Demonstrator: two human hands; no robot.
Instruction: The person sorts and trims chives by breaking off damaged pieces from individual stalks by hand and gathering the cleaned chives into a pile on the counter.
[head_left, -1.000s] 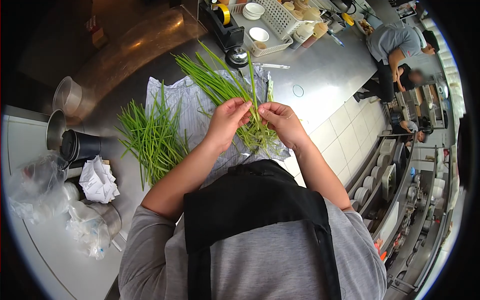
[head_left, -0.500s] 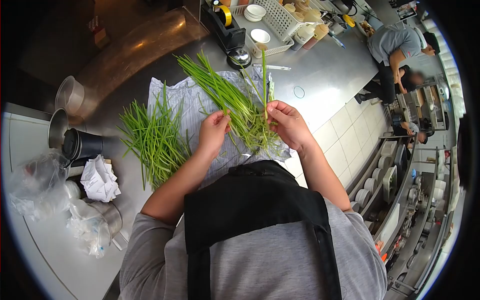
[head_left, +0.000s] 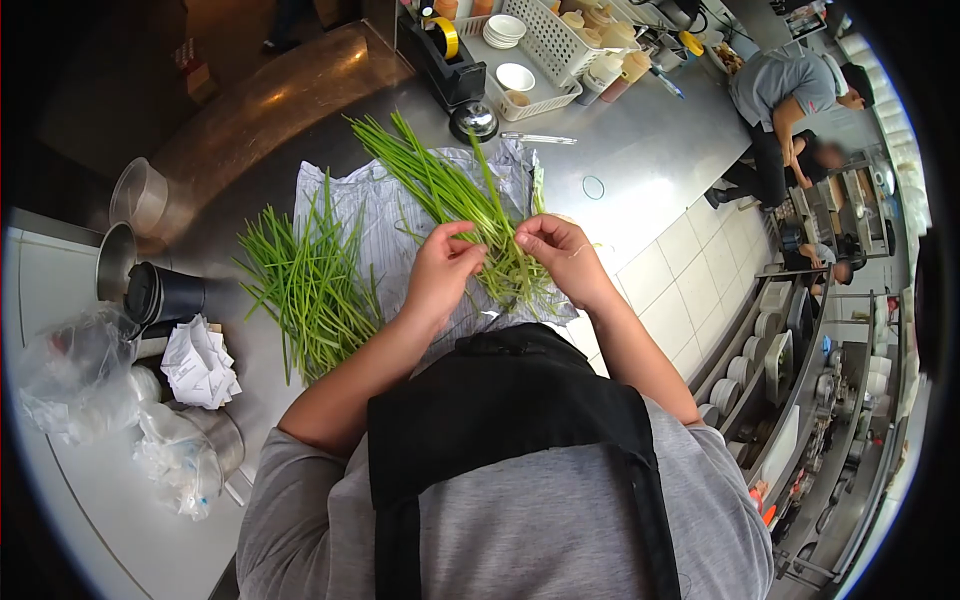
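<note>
A loose bunch of chives lies on a crumpled striped cloth, its pale root ends in a tangle of trimmings close to my apron. My right hand pinches a chive stalk near its pale lower end, between thumb and forefinger; the stalk's green end points away from me. My left hand is just left of it over the bunch, fingers curved, with thumb and forefinger tips apart. A second pile of chives lies left of my left forearm, partly on the cloth.
Beyond the cloth stand a tape dispenser, a call bell and a white basket with small bowls. Crumpled paper, a black cup and plastic bags are at left. A co-worker bends at far right.
My left hand has moved right and closer to my right hand. My right hand has come slightly left and down, and its chive stalk now leans left instead of standing nearly straight.
</note>
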